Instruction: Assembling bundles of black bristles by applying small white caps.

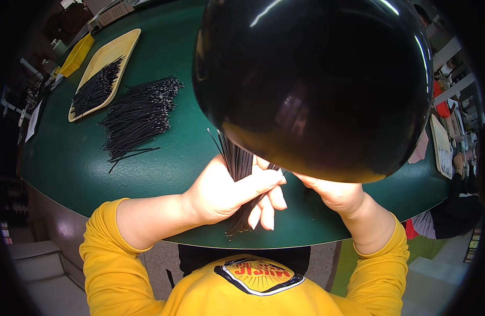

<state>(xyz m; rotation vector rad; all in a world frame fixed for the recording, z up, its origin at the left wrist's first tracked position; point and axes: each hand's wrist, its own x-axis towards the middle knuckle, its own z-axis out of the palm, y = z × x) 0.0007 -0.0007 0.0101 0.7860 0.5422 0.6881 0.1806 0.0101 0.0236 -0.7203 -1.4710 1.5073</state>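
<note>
A bundle of thin black strands is standing gripped in the closed left hand above the near edge of the green table, while the right hand is reaching toward it from beside, its fingers hidden under a glossy black dome, so its grip cannot be told.

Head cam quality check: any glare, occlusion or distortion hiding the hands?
Head view: a glossy black dome with white glare streaks fills the upper right, hiding part of the right hand; left hand is sharp, gripping a bundle of black strands; green table edge bows from fisheye; corners are vignetted black.
</note>
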